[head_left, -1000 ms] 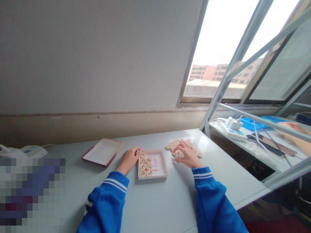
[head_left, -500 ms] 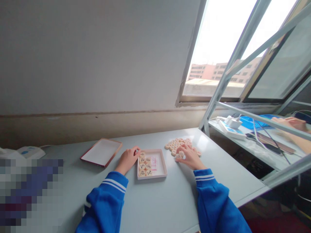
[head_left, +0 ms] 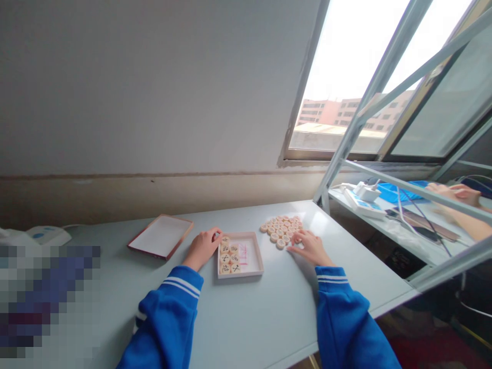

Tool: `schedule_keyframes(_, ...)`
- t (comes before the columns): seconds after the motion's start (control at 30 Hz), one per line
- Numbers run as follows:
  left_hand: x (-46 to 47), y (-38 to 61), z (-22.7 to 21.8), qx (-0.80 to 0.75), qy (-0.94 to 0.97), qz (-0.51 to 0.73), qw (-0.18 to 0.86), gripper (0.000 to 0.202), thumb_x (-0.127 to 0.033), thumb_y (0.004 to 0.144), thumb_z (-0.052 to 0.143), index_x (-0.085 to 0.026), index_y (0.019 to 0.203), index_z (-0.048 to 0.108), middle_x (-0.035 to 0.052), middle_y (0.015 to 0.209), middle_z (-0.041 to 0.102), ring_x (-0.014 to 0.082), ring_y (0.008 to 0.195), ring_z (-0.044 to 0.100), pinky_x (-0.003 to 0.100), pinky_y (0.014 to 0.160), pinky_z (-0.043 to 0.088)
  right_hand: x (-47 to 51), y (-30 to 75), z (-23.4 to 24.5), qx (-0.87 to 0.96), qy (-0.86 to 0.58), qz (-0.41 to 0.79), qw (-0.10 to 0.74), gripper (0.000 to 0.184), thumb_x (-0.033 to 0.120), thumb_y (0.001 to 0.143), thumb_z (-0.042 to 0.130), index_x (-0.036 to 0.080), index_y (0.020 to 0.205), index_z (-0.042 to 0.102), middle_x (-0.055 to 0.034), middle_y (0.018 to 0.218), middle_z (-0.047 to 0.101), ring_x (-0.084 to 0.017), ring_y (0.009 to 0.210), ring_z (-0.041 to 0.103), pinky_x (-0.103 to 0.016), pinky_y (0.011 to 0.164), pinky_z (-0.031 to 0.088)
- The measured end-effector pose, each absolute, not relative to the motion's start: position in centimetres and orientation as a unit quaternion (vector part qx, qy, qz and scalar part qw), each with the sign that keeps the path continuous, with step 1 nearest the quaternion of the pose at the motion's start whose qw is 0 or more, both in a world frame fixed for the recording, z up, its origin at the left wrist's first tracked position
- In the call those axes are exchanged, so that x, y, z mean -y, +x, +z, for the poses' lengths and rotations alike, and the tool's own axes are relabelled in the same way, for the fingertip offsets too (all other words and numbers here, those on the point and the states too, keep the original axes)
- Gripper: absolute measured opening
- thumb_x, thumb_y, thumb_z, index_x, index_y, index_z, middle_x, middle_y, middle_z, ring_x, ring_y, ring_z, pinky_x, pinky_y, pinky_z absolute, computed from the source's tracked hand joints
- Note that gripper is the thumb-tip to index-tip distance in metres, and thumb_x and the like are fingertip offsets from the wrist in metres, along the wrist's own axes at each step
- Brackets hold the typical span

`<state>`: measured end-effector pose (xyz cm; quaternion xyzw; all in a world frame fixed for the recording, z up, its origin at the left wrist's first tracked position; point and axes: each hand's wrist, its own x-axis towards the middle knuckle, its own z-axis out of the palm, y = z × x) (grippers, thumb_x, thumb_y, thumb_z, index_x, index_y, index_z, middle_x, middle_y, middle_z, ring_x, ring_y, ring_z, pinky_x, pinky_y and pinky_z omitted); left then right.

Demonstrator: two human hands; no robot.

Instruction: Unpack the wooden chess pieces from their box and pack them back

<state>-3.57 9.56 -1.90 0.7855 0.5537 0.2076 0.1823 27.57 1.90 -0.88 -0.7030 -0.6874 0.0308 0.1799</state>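
Observation:
My left hand rests at the upper left corner of a shallow pale box, its curled fingers and thumb on the box's edge. Inside the box, Chinese chess pieces with dark characters fill the left side in two columns. Pink marks show on the box floor beside them. To the right of the box lies a cluster of round, light chess pieces, flat on the table. My right hand is at the cluster's near right side, fingers and thumb apart; its fingers hide some pieces.
A box lid with a white inside lies left of my left hand. On the right, beyond a metal frame, another desk holds a power strip, cables and a blue basket. Another person's hands are there.
My right hand has shifted right, away from the front pieces of the cluster, leaving more of them in sight. My left hand stays at the box. The view has tilted slightly.

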Motion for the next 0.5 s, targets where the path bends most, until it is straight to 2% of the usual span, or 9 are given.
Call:
schedule_keyframes(0.13,-9.6,-3.5,-1.8,-0.553,0.785,0.210,0.185,0.021,-0.028,0.082,0.042,-0.018,0.087,0.059,0.0029,0.072,0.063,0.0138,0.067,0.056,0.021,0.058,0.034,-2.1,25.5,-0.5,0.741,-0.623,0.055,0.245,0.011,0.031,0.073,0.057,0.020,0.071,0.057,-0.0024,0.078,0.058,-0.017,0.077,0.051,-0.031,0.069,0.038)
schedule_keyframes(0.2,-9.5,-3.5,-1.6,-0.553,0.786,0.207,0.184,0.021,-0.028,0.082,0.042,-0.018,0.087,0.060,0.0028,0.071,0.063,0.0137,0.068,0.056,0.021,0.058,0.033,-2.7,23.2,-0.1,0.776,-0.569,0.070,0.261,0.010,0.029,0.078,0.053,0.020,0.079,0.057,-0.0030,0.082,0.058,-0.016,0.078,0.051,-0.030,0.071,0.039)
schedule_keyframes(0.27,-9.3,-3.6,-1.5,-0.556,0.789,0.201,0.169,0.021,-0.029,0.083,0.042,-0.019,0.086,0.060,0.0023,0.069,0.062,0.0135,0.066,0.056,0.021,0.056,0.032,-3.5,20.4,0.5,0.804,-0.540,0.070,0.239,0.012,0.025,0.076,0.055,0.021,0.088,0.058,-0.0039,0.091,0.057,-0.016,0.084,0.051,-0.032,0.075,0.038)
schedule_keyframes(0.4,-9.0,-4.0,-1.4,-0.567,0.793,0.189,0.119,0.021,-0.030,0.083,0.041,-0.020,0.082,0.060,0.0016,0.065,0.061,0.0136,0.061,0.055,0.021,0.053,0.029,-5.3,15.5,1.1,0.858,-0.492,0.047,0.138,0.028,0.020,0.070,0.064,0.025,0.097,0.058,-0.0037,0.099,0.057,-0.020,0.093,0.050,-0.035,0.079,0.036)
schedule_keyframes(0.5,-9.1,-4.2,-1.6,-0.571,0.792,0.187,0.106,0.021,-0.029,0.083,0.040,-0.020,0.080,0.059,0.0013,0.064,0.060,0.0133,0.060,0.054,0.022,0.053,0.029,-6.1,13.6,0.6,0.869,-0.482,0.042,0.102,0.025,0.021,0.072,0.062,0.023,0.097,0.059,-0.0047,0.098,0.058,-0.020,0.093,0.050,-0.033,0.076,0.037)
